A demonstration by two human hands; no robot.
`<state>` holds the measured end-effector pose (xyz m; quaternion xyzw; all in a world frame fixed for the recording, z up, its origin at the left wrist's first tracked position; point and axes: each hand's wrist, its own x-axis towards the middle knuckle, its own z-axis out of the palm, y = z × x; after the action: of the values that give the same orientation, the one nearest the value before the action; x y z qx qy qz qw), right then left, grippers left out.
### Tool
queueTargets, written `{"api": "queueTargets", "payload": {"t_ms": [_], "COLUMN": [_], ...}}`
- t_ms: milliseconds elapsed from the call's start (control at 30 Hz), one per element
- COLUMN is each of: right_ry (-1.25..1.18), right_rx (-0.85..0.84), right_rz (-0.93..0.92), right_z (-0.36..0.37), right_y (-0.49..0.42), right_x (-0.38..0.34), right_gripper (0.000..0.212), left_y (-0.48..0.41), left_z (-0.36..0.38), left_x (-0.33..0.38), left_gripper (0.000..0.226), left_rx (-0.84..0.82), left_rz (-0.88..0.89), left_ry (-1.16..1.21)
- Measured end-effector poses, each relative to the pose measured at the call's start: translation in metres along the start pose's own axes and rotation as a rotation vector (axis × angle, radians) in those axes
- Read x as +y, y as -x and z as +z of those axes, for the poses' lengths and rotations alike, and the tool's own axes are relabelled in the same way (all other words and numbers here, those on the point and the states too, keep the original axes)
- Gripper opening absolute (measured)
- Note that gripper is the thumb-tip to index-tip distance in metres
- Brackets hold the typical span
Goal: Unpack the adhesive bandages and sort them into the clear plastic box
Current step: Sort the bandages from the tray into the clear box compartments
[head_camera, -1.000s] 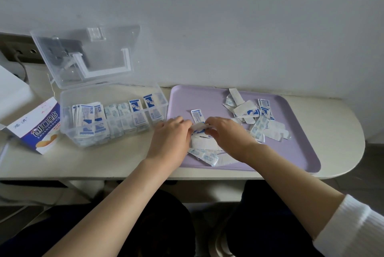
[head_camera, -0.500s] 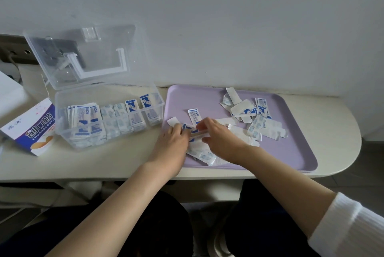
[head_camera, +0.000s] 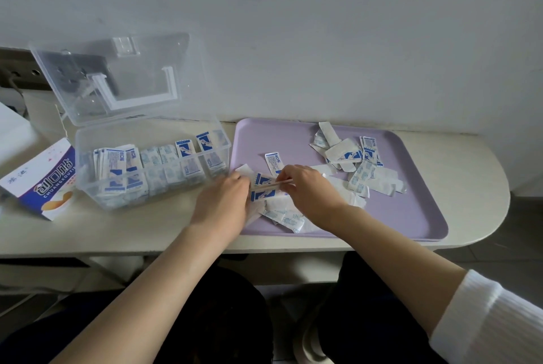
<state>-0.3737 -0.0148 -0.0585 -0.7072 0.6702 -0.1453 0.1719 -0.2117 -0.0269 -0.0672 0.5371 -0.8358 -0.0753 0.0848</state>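
so both hands are over the near left corner of the lilac tray (head_camera: 411, 234), which sits on the pale desk (head_camera: 117, 231). the left hand (head_camera: 221, 202) and right hand (head_camera: 311, 190) have a thin tan bandage strip (head_camera: 271, 185) stretched between them. each grip is closed in a pinch on one end of it, fingers curled in. the left fingertips are mostly hidden behind the back of the hand, so can't see exactly how they sit. the opened blue and white wrapper (head_camera: 263, 196) lies right under the strip

a loose heap of wrapped bandages (head_camera: 363, 171) is at the far right of the tray, well apart from the hands. there's a lone packet (head_camera: 273, 161) just beyond the right fingers, and a few scattered packets (head_camera: 289, 218) near the front edge between the wrists

the clear plastic box (head_camera: 152, 187) stands on the desk just left of the tray, lid (head_camera: 117, 78) flipped up towards the wall, with sorted rows (head_camera: 117, 169) of packets standing inside. a blue and white carton (head_camera: 44, 181) lies just to its left
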Motion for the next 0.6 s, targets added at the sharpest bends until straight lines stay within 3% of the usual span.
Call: {"api": "queueTargets", "payload": {"t_ms": [133, 267, 433, 600], "right_ry": [-0.198, -0.147, 0.117, -0.030], "right_rx": [-0.001, 0.082, -0.058, -0.020], "right_rz": [0.046, 0.011, -0.079, -0.066], "right_z": [0.012, 0.022, 0.028, 0.029], "right_y": [0.001, -0.001, 0.003, 0.000], "right_x": [-0.007, -0.014, -0.007, -0.008], "right_gripper": [0.028, 0.030, 0.032, 0.025], "left_y": [0.001, 0.000, 0.003, 0.004], "left_z": [0.002, 0.004, 0.007, 0.015], "left_x": [0.002, 0.008, 0.011, 0.009], "left_gripper": [0.009, 0.027, 0.026, 0.020], "left_rx": [-0.071, -0.083, -0.148, -0.112], "left_rz": [-0.031, -0.010, -0.002, 0.040], "left_ry": [0.252, 0.412, 0.254, 0.094]}}
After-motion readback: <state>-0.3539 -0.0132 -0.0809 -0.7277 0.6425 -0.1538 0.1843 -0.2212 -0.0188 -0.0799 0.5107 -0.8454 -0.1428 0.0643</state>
